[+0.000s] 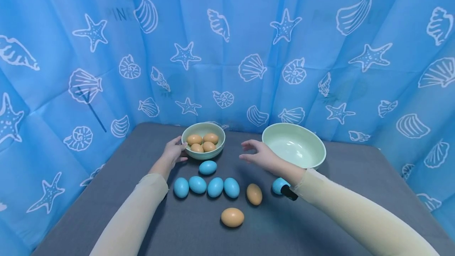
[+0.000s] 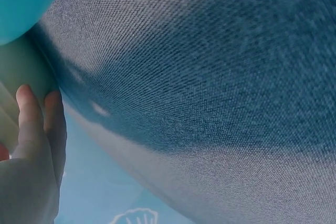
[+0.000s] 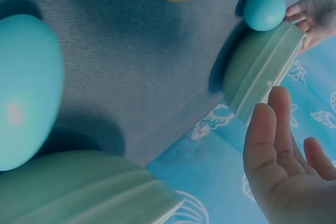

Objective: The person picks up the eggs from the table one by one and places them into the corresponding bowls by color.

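My left hand (image 1: pixel 173 151) touches the left side of a small pale green bowl (image 1: pixel 204 156); in the left wrist view its fingers (image 2: pixel 31 121) lie fairly straight against the outer wall. Several brown eggs (image 1: pixel 209 146) sit in that bowl. My right hand (image 1: pixel 261 155) hovers between the two bowls, fingers apart and holding nothing. To its right stands a larger pale green bowl (image 1: pixel 298 145), with no eggs visible in it. A blue egg (image 1: pixel 207 167) lies just in front of the small bowl.
Several blue eggs (image 1: pixel 215 187) form a row on the grey cloth (image 1: pixel 177 232). Right of them lie a brown egg (image 1: pixel 254 194) and, nearer, another brown egg (image 1: pixel 232 217). One blue egg (image 1: pixel 280 185) is partly hidden by my right wrist. A blue curtain (image 1: pixel 227 50) hangs behind.
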{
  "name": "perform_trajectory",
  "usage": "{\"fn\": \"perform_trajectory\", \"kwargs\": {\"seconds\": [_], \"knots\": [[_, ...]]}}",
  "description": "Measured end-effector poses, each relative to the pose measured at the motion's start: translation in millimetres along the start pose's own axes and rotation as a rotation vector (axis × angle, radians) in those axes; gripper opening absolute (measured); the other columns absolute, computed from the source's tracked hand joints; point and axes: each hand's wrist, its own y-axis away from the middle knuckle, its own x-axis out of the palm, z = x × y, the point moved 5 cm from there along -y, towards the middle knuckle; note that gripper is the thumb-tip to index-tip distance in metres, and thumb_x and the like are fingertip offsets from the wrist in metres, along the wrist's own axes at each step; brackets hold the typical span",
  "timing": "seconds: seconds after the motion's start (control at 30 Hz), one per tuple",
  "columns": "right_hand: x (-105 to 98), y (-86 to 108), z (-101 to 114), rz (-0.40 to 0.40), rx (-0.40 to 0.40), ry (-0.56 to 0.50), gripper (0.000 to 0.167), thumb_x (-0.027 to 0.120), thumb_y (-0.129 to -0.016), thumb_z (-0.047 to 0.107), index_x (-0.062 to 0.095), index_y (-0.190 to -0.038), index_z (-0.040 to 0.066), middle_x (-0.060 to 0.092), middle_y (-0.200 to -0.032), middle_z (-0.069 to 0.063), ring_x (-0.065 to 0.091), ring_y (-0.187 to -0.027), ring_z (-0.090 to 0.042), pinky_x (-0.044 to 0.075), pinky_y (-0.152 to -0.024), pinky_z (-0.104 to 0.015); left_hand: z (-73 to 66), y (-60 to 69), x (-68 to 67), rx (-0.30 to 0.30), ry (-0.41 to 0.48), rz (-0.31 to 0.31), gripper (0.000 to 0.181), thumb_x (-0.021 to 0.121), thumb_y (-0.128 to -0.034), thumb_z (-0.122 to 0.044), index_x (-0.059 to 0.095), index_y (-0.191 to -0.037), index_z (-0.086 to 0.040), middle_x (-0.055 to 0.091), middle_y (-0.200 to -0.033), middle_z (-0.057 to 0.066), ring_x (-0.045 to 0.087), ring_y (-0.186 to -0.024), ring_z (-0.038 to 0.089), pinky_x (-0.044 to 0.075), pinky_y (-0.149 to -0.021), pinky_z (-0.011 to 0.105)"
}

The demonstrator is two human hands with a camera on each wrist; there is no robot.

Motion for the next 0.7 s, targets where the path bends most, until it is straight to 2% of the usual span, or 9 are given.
{"fn": "perform_trajectory", "kwargs": {"seconds": [0.23,0.37,0.6,0.7], "knots": [[-3.7,14.7,-9.5,0.050,0.012,-0.053,0.051,0.062,-0.097,0.022,0.045,-0.139,-0.003,0.052,-0.133,-0.022,0.055,-0.115,-0.037,0.050,-0.092,-0.052,-0.1,-0.7,-0.4,-0.009,0.000,-0.010,0.058,0.045,-0.1045,-0.013,0.019,-0.156,-0.012,0.023,-0.156,0.021,0.047,-0.125,0.037,0.058,-0.077,0.029],[-5.1,20.9,-15.9,0.106,-0.006,-0.057,0.056,0.061,-0.098,0.025,0.041,-0.143,-0.002,0.049,-0.136,-0.023,0.050,-0.121,-0.039,0.050,-0.091,-0.055,0.6,-1.7,-0.9,-0.017,-0.003,-0.014,0.058,0.045,-0.1045,-0.014,0.019,-0.157,-0.014,0.022,-0.157,0.020,0.047,-0.125,0.037,0.057,-0.079,0.030],[-1.4,32.0,-27.9,0.299,0.011,-0.049,0.075,0.066,-0.093,0.036,0.030,-0.151,0.003,0.036,-0.148,-0.024,0.041,-0.130,-0.043,0.045,-0.098,-0.056,1.3,-2.8,-1.6,-0.016,-0.014,-0.015,0.058,0.045,-0.1047,-0.013,0.019,-0.157,-0.014,0.017,-0.159,0.019,0.047,-0.125,0.037,0.057,-0.080,0.031],[2.2,37.3,-34.2,0.381,0.010,-0.032,0.082,0.069,-0.091,0.036,0.024,-0.153,0.004,0.028,-0.153,-0.025,0.039,-0.132,-0.044,0.041,-0.102,-0.055,1.0,-1.5,-1.1,-0.016,-0.010,-0.018,0.058,0.045,-0.1047,-0.014,0.020,-0.157,-0.015,0.017,-0.159,0.019,0.047,-0.125,0.037,0.057,-0.082,0.032]]}}
